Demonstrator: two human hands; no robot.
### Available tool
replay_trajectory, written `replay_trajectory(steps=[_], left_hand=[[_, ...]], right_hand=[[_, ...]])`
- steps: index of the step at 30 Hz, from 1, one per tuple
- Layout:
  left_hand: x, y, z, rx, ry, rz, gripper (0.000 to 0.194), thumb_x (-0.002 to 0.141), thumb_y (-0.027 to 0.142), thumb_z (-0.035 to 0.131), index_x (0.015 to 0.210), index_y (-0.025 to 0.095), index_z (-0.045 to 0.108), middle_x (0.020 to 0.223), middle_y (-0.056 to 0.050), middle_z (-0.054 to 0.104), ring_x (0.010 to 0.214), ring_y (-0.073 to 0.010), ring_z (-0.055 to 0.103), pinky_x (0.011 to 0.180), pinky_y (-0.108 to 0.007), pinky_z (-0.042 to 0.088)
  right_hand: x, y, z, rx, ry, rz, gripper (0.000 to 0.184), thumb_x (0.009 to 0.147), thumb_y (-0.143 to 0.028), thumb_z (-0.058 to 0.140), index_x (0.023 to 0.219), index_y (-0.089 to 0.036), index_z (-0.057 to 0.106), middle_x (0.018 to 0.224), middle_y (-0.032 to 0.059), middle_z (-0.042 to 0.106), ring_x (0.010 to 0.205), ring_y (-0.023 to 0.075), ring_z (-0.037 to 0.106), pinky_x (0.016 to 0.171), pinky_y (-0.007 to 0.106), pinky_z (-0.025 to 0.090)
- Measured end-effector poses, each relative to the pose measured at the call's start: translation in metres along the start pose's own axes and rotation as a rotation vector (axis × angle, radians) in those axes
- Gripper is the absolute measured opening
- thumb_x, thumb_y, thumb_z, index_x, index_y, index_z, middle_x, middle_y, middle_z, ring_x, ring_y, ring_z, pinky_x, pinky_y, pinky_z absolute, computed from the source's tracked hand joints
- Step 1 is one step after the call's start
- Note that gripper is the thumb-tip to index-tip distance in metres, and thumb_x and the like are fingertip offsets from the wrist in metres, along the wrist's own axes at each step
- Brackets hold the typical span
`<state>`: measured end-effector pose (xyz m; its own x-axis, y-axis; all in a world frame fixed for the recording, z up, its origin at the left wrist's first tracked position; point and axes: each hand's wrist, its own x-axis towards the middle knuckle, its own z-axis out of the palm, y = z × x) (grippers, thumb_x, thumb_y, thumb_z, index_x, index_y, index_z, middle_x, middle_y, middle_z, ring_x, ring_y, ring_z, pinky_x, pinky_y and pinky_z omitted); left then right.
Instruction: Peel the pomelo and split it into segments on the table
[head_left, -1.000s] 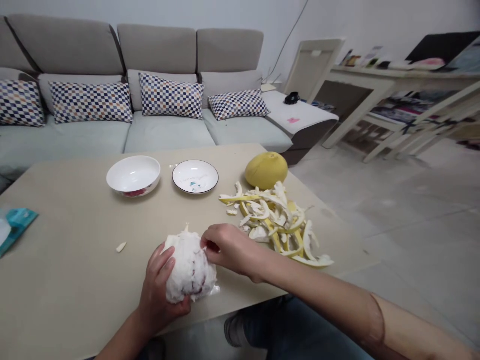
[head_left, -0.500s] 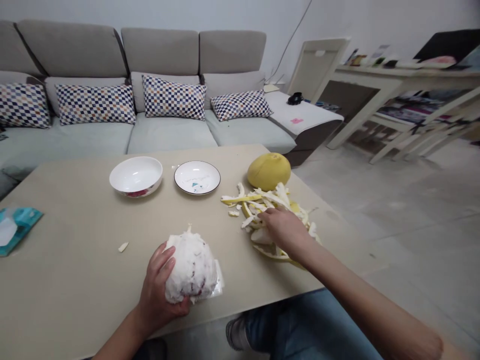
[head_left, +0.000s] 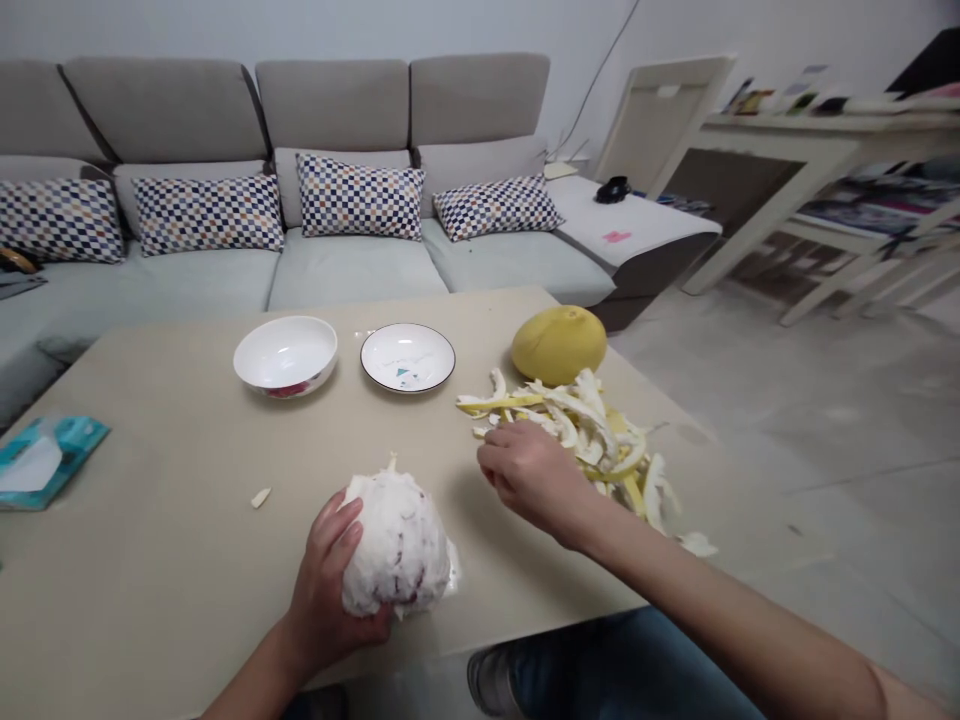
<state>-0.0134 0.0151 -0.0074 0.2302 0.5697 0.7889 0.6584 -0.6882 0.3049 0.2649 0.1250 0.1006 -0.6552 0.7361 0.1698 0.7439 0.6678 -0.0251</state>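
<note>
My left hand (head_left: 324,580) grips a peeled pomelo (head_left: 396,542), white with pith and showing red flesh through it, resting on the beige table (head_left: 150,520) near the front edge. My right hand (head_left: 527,476) hovers between the pomelo and a pile of yellow-white peel strips (head_left: 592,430), fingers curled downward; whether they hold anything is hidden. A whole yellow pomelo (head_left: 559,344) sits behind the pile.
A white bowl (head_left: 285,355) and a small white plate (head_left: 407,356) stand mid-table. A loose bit of peel (head_left: 261,497) lies left of the pomelo. A teal tissue pack (head_left: 45,460) sits at the left edge. A grey sofa (head_left: 300,200) with checked cushions lies behind.
My right hand left the peeled pomelo, reached onto the peel pile, and has now drawn back toward the pomelo. My left hand kept its hold.
</note>
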Motion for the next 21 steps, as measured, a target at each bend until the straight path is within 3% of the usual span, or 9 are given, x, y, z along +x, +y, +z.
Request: replay_trajectory(steps=[3,6,9,12,15,18,21], left_hand=[[0.001,0.001,-0.001,0.002,0.0,-0.016,0.087,0.073,0.035,0.073,0.148,0.02,0.032,0.134,-0.02,0.052,0.134,-0.0398,0.048,0.103,-0.064,0.047],[0.002,0.001,-0.001,-0.002,0.002,-0.008,0.087,0.073,0.032,0.073,0.148,0.02,0.032,0.133,-0.02,0.052,0.134,-0.0395,0.048,0.104,-0.064,0.047],[0.002,0.001,0.0,-0.004,0.002,0.002,0.086,0.074,0.032,0.072,0.148,0.02,0.032,0.134,-0.02,0.051,0.133,-0.0391,0.048,0.104,-0.064,0.046],[0.002,0.002,0.0,-0.01,-0.023,0.012,0.087,0.072,0.03,0.071,0.149,0.018,0.031,0.135,-0.02,0.051,0.136,-0.0404,0.044,0.105,-0.065,0.045],[0.0,0.005,0.0,-0.016,-0.042,0.03,0.089,0.07,0.025,0.071,0.149,0.015,0.031,0.134,-0.021,0.05,0.139,-0.0419,0.041,0.106,-0.065,0.044],[-0.001,0.009,-0.001,-0.023,-0.037,0.02,0.09,0.069,0.023,0.071,0.149,0.016,0.031,0.134,-0.021,0.051,0.139,-0.0417,0.041,0.106,-0.066,0.043],[0.0,0.011,0.0,-0.017,-0.034,-0.016,0.089,0.069,0.022,0.072,0.149,0.019,0.032,0.134,-0.02,0.053,0.138,-0.0411,0.042,0.105,-0.066,0.045]], right_hand=[[0.005,-0.021,-0.007,0.226,-0.029,0.004,0.027,0.078,0.0,0.048,0.07,-0.016,0.069,0.07,0.0066,0.064,0.071,0.0184,0.055,0.07,0.03,0.04],[0.009,-0.04,-0.018,0.513,-0.067,-0.035,0.018,0.088,-0.016,0.058,0.1,-0.014,0.071,0.096,0.0098,0.07,0.091,0.0205,0.062,0.083,0.031,0.047],[0.016,-0.052,-0.025,0.613,-0.127,-0.129,0.025,0.091,-0.024,0.064,0.114,-0.015,0.069,0.109,0.0111,0.07,0.098,0.0201,0.065,0.087,0.03,0.047],[0.027,-0.059,-0.032,0.498,-0.232,-0.229,0.014,0.093,-0.021,0.062,0.095,-0.015,0.074,0.092,0.0088,0.072,0.082,0.0177,0.065,0.072,0.026,0.045],[0.035,-0.064,-0.039,0.302,-0.317,-0.307,0.02,0.092,-0.019,0.063,0.076,-0.014,0.073,0.076,0.0069,0.071,0.065,0.0149,0.059,0.058,0.027,0.034],[0.038,-0.071,-0.039,0.125,-0.324,-0.328,0.019,0.089,-0.012,0.063,0.072,-0.014,0.072,0.071,0.0065,0.07,0.056,0.0137,0.055,0.051,0.03,0.025],[0.04,-0.077,-0.032,0.042,-0.296,-0.317,0.02,0.086,-0.008,0.061,0.071,-0.015,0.072,0.068,0.0064,0.069,0.054,0.0137,0.054,0.05,0.031,0.024]])
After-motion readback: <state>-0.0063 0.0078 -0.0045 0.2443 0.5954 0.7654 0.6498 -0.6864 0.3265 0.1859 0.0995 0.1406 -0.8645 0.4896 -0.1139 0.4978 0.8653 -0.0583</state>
